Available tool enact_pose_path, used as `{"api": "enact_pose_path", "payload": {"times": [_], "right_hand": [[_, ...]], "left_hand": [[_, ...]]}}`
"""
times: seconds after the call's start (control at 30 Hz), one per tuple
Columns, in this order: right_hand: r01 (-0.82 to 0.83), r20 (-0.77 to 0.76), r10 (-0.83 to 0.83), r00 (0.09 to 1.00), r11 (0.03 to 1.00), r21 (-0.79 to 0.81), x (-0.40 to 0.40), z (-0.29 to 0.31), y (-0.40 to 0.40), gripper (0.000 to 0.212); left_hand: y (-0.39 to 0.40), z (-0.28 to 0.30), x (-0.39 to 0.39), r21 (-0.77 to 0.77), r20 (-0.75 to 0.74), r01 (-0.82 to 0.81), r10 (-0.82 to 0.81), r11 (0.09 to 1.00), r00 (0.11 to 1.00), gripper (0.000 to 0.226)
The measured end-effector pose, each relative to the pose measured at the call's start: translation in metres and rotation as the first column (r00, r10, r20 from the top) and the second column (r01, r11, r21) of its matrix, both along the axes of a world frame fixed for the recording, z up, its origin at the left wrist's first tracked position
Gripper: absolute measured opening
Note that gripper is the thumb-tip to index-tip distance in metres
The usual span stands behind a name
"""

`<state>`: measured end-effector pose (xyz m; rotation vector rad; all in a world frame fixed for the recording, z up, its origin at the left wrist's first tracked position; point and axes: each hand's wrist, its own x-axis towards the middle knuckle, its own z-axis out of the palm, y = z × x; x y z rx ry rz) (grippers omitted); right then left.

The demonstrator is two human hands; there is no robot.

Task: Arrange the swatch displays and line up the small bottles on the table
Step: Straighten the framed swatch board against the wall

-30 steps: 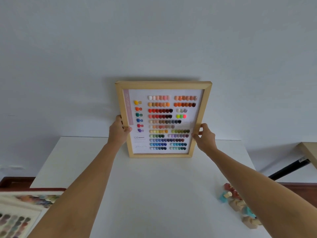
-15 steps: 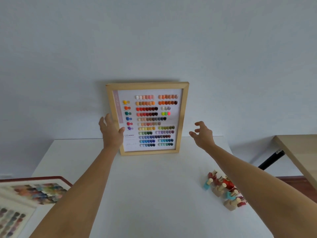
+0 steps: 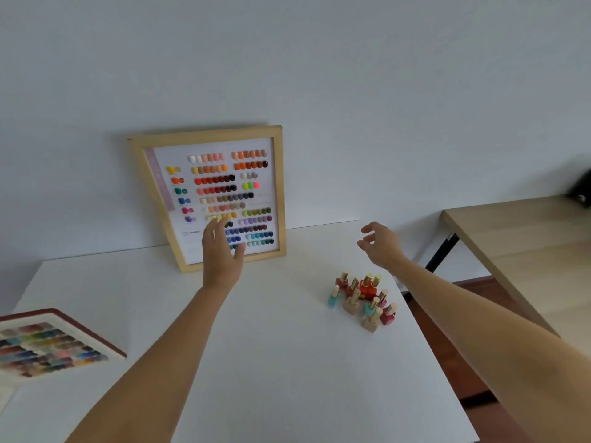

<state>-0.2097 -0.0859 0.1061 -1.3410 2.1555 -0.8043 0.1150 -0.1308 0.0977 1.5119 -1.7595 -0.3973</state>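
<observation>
Head view — forward-down over table (image 3: 287,362)

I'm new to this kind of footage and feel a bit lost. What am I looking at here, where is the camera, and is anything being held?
There is no machine: a person works with bare hands, and the single wide-angle camera sits on their head, looking forward and down, so both arms stretch away from you.

On the white table a wooden-framed swatch display stands at the far edge, leaning against the wall, its rows of small colour samples facing you. A second swatch display, with a dark red border, lies flat at the near left. Near the right edge stands a loose cluster of small bottles with gold caps, not lined up.

Nothing is held. The left hand is open in front of the framed display's lower part; whether it touches is unclear. The right hand hovers open beyond the bottles. A wooden table stands further right.
</observation>
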Motion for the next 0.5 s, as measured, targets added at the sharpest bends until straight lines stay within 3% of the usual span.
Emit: {"api": "enact_pose_path", "payload": {"times": [0.23,0.5], "right_hand": [[0.041,-0.102,-0.035,0.994,0.997,0.059,-0.026,-0.016,0.044,0.015],[-0.058,-0.181,0.086,0.980,0.986,0.154,-0.041,-0.037,0.065,0.026]], "left_hand": [[0.020,-0.031,-0.055,0.135,0.007,0.279,-0.282,0.951,0.959,0.044],[0.042,-0.051,-0.112,0.320,0.032,0.457,-0.492,0.830,0.870,0.031]]}}
